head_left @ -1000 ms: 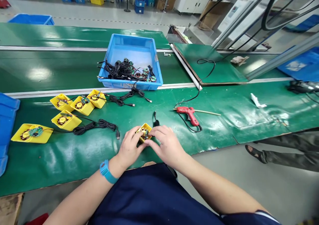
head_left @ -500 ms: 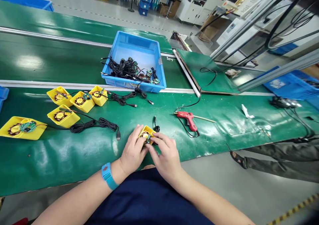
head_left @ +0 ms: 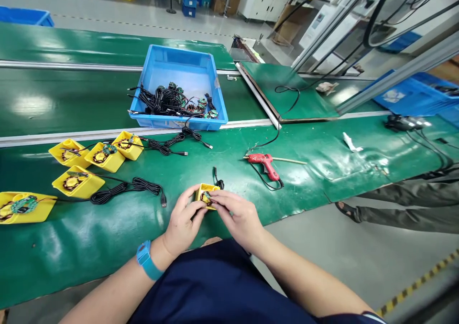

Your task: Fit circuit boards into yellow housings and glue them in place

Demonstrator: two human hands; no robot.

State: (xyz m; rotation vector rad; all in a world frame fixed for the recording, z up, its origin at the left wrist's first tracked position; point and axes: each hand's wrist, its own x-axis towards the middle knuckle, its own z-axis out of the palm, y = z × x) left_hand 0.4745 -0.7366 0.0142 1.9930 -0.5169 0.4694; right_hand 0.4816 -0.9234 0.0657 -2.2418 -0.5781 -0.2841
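My left hand [head_left: 182,220] grips a small yellow plastic housing [head_left: 201,189] by its left side, thumb and fingers round its wall. Into its open top reach the closed fingertips of my right hand [head_left: 241,217], pinching a small green circuit board [head_left: 207,195], partly covered by the fingers. A coiled black cable [head_left: 220,184] lies just behind the housing. To the left stand several like yellow housings [head_left: 81,183] with copper coils and boards in them, their black USB cables [head_left: 124,190] bundled on the green bench mat.
A blue bin [head_left: 181,68] with tangled cables and boards stands behind my hands. Right of them lies a red glue gun [head_left: 264,165] with a glue stick in it. Further right are a white scrap [head_left: 351,143], a metal frame post and a person's legs [head_left: 401,204].
My view has shifted, so the bench things sit further left. The housing is tilted differently in my left hand, and my right fingertips have moved over the board.
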